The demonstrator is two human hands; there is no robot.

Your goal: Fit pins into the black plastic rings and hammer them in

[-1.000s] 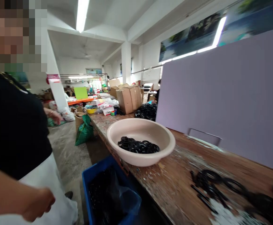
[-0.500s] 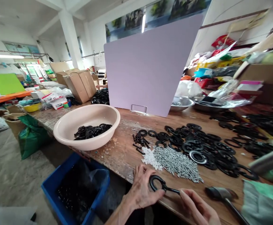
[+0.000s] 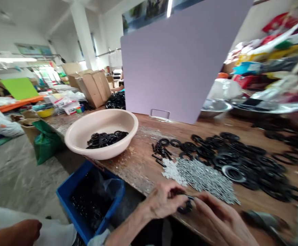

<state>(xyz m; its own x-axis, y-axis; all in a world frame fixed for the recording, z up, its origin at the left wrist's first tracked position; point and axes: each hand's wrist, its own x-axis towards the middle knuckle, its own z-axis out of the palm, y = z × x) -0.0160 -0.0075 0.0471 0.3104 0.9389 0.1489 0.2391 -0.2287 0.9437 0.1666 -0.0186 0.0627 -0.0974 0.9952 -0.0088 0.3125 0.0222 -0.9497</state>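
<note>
My left hand (image 3: 161, 201) and my right hand (image 3: 215, 218) meet at the near table edge. Together they hold a black ring (image 3: 186, 207) with a thin black bolt (image 3: 189, 197), which the fingers mostly hide. Beyond my hands lie a heap of silver screws (image 3: 202, 179), small white plastic pieces (image 3: 171, 172) and several loose black bolts (image 3: 160, 150). Many black rings (image 3: 251, 164) spread to the right, one with a shiny metal centre (image 3: 233, 173). A blurred mallet (image 3: 261, 220) lies right of my right hand.
A beige plastic basin (image 3: 105, 154) of black rings stands on the wooden table (image 3: 138, 167). Below the edge is a blue crate (image 3: 70, 177) lined with plastic. A lilac board (image 3: 179, 61) stands behind. Another person's hand (image 3: 23, 232) shows at lower left.
My hands have closed together, and the ring has dropped lower, now mostly covered by my fingers. The view has shifted slightly, and another person's forearm has entered at lower left.
</note>
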